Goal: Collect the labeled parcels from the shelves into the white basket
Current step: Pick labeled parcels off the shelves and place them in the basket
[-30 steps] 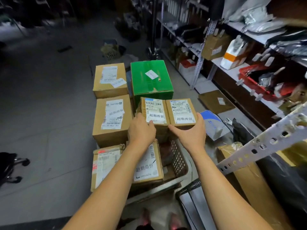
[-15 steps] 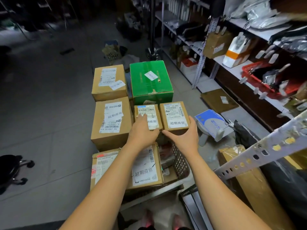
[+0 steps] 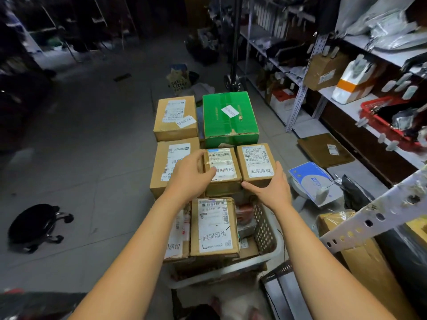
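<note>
My left hand (image 3: 191, 176) grips the left small parcel (image 3: 223, 168), thumb on its label; my right hand (image 3: 271, 189) cups the right small parcel (image 3: 255, 161) at its near corner. Both sit side by side at frame centre, above the white basket (image 3: 264, 229).

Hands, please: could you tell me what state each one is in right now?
Left hand: grips the left small box.
Right hand: holds the right small box.
</note>
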